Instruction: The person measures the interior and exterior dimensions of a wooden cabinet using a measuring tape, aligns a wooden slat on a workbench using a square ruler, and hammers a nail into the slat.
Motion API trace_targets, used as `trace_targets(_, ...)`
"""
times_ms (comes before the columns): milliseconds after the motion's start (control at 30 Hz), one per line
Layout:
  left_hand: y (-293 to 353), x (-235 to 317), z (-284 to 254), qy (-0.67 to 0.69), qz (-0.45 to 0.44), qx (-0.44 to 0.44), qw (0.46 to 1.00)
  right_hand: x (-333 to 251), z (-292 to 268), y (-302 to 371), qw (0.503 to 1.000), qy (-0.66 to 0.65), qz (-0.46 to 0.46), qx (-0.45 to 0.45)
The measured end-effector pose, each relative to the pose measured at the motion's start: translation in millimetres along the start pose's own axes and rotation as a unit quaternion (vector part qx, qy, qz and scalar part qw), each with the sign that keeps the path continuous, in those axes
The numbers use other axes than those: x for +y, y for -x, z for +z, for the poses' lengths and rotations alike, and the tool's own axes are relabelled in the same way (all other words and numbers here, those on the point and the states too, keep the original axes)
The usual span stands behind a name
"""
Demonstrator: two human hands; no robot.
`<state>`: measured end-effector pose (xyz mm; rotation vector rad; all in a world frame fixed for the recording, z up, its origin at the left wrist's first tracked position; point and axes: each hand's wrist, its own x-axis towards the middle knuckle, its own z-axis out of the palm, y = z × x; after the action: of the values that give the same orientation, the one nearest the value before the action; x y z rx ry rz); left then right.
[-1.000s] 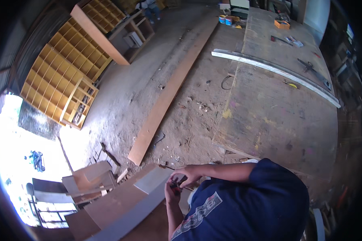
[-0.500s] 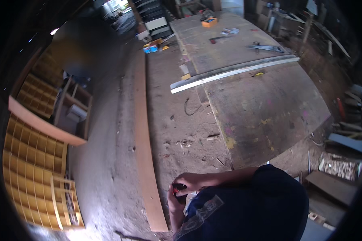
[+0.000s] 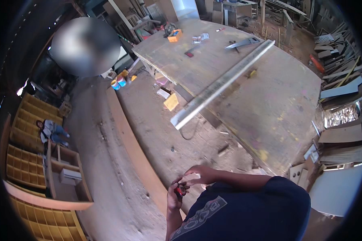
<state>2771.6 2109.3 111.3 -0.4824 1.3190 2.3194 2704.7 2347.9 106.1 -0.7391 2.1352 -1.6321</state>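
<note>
My left hand [image 3: 174, 197] is closed around a small, rounded red and black tape measure [image 3: 181, 190], held low in front of my body. Just above and to the right of it, my right hand [image 3: 201, 175] has its thumb and fingers apart, with a gap between them. Its fingertips hang close to the tape measure; whether they touch it is hard to make out. Both hands are over the dirt floor, short of the worktable [image 3: 265, 124].
A long brown board [image 3: 128, 132] lies on the floor to my left. Across the worktable lies a white-edged beam [image 3: 225, 86], its end overhanging. Beyond it are a handsaw [image 3: 243, 43] and an orange box [image 3: 175, 36]. A person [image 3: 52, 131] is beside yellow compartmented cabinets [image 3: 27, 164] at left.
My view has swung, so the table and beam appear tilted. My right hand has lifted off the tape measure and its fingers have spread, while my left hand keeps hold of it.
</note>
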Motion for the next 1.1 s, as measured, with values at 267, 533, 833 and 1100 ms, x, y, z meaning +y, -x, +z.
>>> trace_targets(267,-190,89,-112,-0.153,-0.028,0.078,0.985,161,-65,-169,0.901,-0.12,0.357,0.217)
trace_targets(533,-367,194,-119,-0.208,-0.166,-0.07,0.961,181,-97,-265,0.74,-0.356,0.327,0.469)
trace_targets(833,-569,208,-43,-0.545,-0.215,-0.471,0.66,225,-76,-303,0.621,-0.221,0.371,0.654)
trace_targets(1100,-587,172,39,-0.663,-0.269,-0.45,0.534,212,-59,-309,0.519,-0.578,0.047,0.628)
